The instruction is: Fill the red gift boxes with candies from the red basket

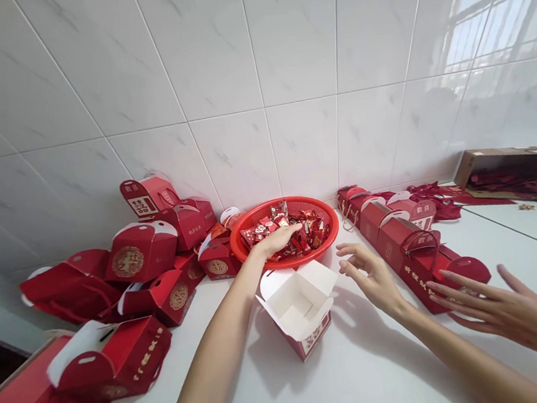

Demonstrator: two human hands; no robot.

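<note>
My left hand point(280, 241) reaches over the rim of a red plastic basket point(236, 249) and lies on the wrapped candies point(308, 232) in it. Its visible fingers stretch to the right; the underside of the hand is hidden. Directly in front of me stands a small red-and-white paper box point(300, 308), its white flaps spread and its inside showing bare. To the right of that box my right hand point(368, 274) hovers with fingers apart and slightly bent, holding nothing. It is close to the box's right flap without touching it.
Folded red gift boxes point(145, 251) are piled on the left. A row of red boxes point(394, 245) runs along the right. Another person's hand point(498, 304), fingers spread, is beside that row. A brown carton point(511, 167) lies at far right by the tiled wall point(305, 145).
</note>
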